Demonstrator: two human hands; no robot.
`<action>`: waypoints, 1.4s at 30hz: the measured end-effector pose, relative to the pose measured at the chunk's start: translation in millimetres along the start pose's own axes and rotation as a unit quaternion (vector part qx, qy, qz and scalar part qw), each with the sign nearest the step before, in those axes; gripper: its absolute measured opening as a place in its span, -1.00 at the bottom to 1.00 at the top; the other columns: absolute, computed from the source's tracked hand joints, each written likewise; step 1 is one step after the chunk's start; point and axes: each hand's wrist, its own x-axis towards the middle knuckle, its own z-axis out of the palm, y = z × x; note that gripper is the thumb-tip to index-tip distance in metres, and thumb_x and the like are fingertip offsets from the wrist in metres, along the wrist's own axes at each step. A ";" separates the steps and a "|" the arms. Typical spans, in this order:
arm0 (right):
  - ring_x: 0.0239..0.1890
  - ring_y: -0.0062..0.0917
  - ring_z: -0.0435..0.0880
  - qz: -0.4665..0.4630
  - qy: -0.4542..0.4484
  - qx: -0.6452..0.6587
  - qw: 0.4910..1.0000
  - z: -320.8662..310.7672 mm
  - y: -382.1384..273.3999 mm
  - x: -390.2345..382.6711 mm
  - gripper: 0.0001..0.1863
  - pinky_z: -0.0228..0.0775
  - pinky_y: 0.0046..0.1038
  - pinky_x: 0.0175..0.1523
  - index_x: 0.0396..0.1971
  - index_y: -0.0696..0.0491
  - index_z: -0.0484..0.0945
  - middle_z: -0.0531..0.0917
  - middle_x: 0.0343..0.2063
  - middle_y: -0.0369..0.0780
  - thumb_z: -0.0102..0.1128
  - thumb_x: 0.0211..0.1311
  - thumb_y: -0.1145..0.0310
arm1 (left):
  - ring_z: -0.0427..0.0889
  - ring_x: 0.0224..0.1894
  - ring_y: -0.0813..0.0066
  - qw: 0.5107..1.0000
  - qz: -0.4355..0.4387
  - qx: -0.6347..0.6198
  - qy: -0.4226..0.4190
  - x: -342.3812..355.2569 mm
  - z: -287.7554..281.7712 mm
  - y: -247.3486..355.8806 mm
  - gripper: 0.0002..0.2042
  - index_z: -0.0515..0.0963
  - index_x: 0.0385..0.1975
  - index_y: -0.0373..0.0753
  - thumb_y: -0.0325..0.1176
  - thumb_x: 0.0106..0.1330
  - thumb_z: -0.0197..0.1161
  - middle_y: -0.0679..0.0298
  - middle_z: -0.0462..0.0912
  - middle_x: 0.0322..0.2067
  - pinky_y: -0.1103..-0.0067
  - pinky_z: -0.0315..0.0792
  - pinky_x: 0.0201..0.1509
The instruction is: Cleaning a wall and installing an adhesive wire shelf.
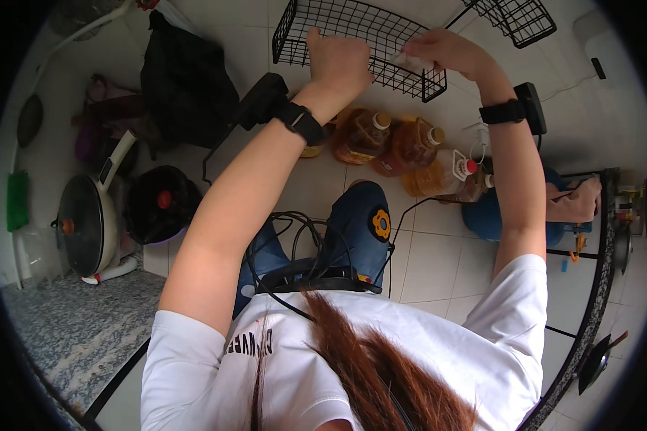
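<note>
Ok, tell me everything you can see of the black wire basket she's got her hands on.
The black wire basket is a shallow rectangular tray of thin dark metal rods forming an open grid, with low sides. It is held up above the tiled floor, tilted, and looks empty. The left hand grips its near edge. The right hand presses a small white cloth against the near rim towards the right corner. A second similar basket sits apart at the upper right.

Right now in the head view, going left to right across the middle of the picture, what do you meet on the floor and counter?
Green item on the white wall → round black-lidded electric pan with white handle → black round appliance with a red knob → amber cooking-oil bottles → blue rounded container.
</note>
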 end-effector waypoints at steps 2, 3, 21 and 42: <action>-0.60 -0.67 0.45 -0.006 0.039 0.073 0.997 -2.9 8.0 4.1 -0.67 0.30 -0.61 -0.47 -0.32 0.07 0.63 0.57 -0.62 -0.32 0.06 0.12 0.13 | 0.59 -0.27 0.37 1.000 0.003 0.003 0.001 -0.3 -0.2 1.8 -0.69 0.64 -0.34 -0.05 -0.12 -0.11 0.38 0.31 0.65 -0.45 0.24 0.03 0.15; -0.63 -0.66 0.45 0.009 0.005 -0.029 1.000 -3.1 10.6 8.6 -0.70 0.29 -0.60 -0.51 -0.38 0.06 0.64 0.57 -0.66 -0.32 0.09 0.08 0.15 | 0.59 -0.27 0.37 1.000 0.006 0.003 0.000 -0.2 0.1 1.8 -0.69 0.64 -0.34 -0.05 -0.12 -0.11 0.38 0.31 0.65 -0.45 0.24 0.03 0.15; -0.62 -0.67 0.44 0.087 -0.319 -0.201 0.922 -9.4 -15.0 35.5 -0.76 0.32 -0.57 -0.51 -0.40 -0.05 0.65 0.54 -0.65 -0.38 0.25 -0.06 0.15 | 0.59 -0.36 0.34 0.999 0.011 -0.011 0.036 0.5 0.4 -2.1 -0.79 0.62 -0.57 -0.07 -0.12 -0.11 0.38 0.29 0.62 -0.56 0.21 0.03 0.17; -0.55 -0.76 0.37 -0.046 0.224 0.496 0.838 37.5 -0.7 -5.9 -0.70 0.29 -0.70 -0.45 -0.17 0.17 0.51 0.44 -0.56 -0.39 0.09 0.20 0.28 | 0.57 -0.10 0.30 0.952 0.100 -0.216 0.191 11.3 -13.2 -10.0 -0.30 0.30 0.13 -0.26 -0.04 0.00 0.34 0.13 0.62 -0.24 0.36 0.30 0.10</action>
